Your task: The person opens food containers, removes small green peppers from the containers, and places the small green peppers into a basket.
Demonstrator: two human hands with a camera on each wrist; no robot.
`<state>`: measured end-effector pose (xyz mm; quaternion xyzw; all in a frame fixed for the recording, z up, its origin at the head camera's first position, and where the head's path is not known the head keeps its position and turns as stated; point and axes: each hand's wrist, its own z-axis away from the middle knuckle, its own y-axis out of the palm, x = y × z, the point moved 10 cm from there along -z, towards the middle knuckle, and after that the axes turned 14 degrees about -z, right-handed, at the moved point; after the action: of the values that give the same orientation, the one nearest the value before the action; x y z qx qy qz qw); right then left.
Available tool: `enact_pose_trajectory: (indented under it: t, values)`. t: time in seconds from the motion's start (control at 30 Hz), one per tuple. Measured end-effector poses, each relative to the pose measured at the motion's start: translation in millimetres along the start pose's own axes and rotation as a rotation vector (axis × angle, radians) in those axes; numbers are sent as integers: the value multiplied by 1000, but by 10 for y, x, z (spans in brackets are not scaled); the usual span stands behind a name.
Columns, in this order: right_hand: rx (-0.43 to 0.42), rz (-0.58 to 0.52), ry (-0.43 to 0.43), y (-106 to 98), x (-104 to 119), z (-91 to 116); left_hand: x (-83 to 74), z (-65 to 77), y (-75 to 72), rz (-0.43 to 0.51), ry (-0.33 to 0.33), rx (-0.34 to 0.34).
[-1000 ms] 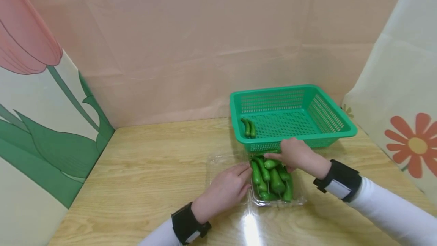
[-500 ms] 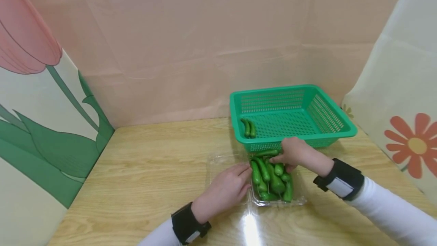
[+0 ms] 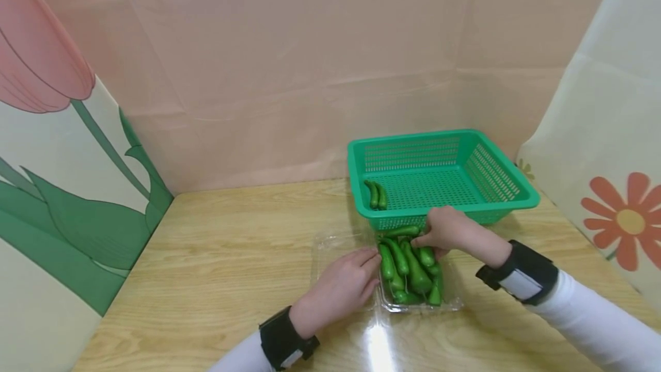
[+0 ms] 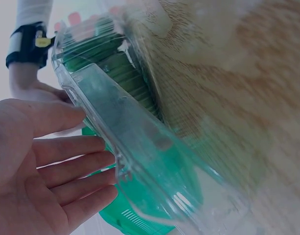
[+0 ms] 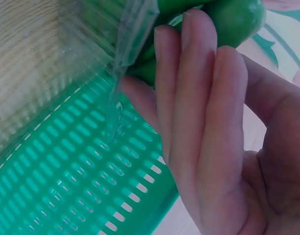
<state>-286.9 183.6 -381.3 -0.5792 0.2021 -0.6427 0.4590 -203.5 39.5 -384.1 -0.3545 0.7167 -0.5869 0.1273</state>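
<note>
My left hand (image 3: pixel 343 281) rests at the left side of a clear plastic clamshell box (image 3: pixel 454 303). In the left wrist view its fingers (image 4: pixel 76 149) are nearly straight, tips right at the box's edge. Several green peppers (image 3: pixel 415 274) lie packed in the box, mostly lengthwise, with one pepper (image 3: pixel 403 231) crosswise at the far end. My right hand (image 3: pixel 446 229) reaches in from the right and pinches a green pepper (image 3: pixel 426 256) near the far right corner. Its fingers (image 5: pixel 194 98) hide part of that pepper in the right wrist view.
A green perforated plastic basket (image 3: pixel 508 208) stands just behind the box, with two slim peppers (image 3: pixel 378 195) at its left front corner. The box's clear lid (image 3: pixel 330 248) lies opened to the left on the wooden table (image 3: pixel 232 245). Printed cloths hang around the table.
The pepper at my right fingers has turned from slanting crosswise to lengthwise and shifted slightly right. My right index finger has drawn back, uncovering the crosswise pepper. My left hand stays in place.
</note>
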Motion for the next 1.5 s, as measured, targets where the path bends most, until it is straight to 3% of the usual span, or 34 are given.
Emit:
enact_pose_trajectory:
  t: [0.37, 0.7, 1.1, 1.5]
  values:
    - [22, -16, -39, -51, 69, 98, -4, 0, 7, 1, 1, -5]
    - [20, -52, -22, -121, 48, 173, -1, 2, 9, 22, -3, 7]
    - [-22, -9, -62, -300, 141, 360, 8, -6, -13, 13, 4, -21]
    - [-73, -1, -146, -566, 369, 447, 14, -14, -16, 6, 11, -34]
